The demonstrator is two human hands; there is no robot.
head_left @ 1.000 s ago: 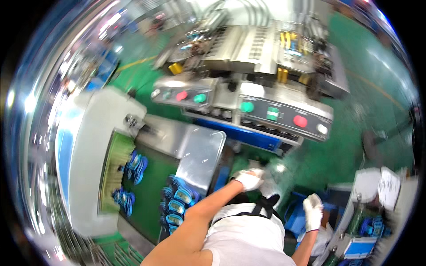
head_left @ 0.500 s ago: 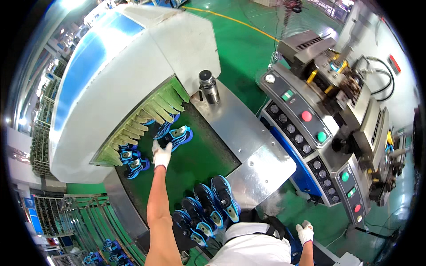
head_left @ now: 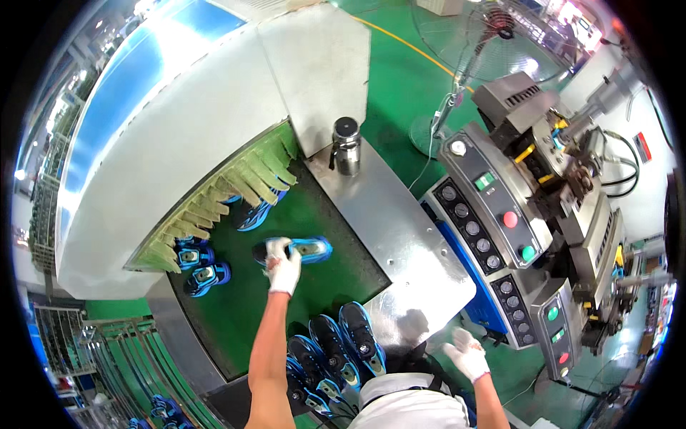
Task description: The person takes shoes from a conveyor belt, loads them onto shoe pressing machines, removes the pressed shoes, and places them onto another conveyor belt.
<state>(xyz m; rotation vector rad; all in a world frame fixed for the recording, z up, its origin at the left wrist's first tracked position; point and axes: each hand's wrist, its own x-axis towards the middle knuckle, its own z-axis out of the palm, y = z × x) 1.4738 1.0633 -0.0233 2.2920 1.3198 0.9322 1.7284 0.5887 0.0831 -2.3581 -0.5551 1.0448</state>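
Note:
My left hand (head_left: 283,267), in a white glove, is closed on a black and blue sports shoe (head_left: 311,249) over the green belt (head_left: 243,322). The shoe's toe points left; its blue rim and pale inside show to the right of my fingers. My right hand (head_left: 468,354), also gloved, is held out beside my body past the metal table (head_left: 421,279). Its fingers are apart and it holds nothing. Close to my waist stands a row of several similar shoes (head_left: 331,339). More shoes (head_left: 209,277) rest by the green strip curtain (head_left: 214,196), some partly hidden behind it.
A large white machine housing (head_left: 179,136) rises over the belt on the left. A steel thermos (head_left: 346,146) stands on the metal edge. To the right is a machine with a control panel (head_left: 493,200), and a standing fan (head_left: 493,36) is behind it. Metal racks (head_left: 136,350) stand lower left.
My left hand has drawn the shoe away from the curtain, toward me and to the right, turning it. My right hand has risen and moved forward. The view has shifted slightly.

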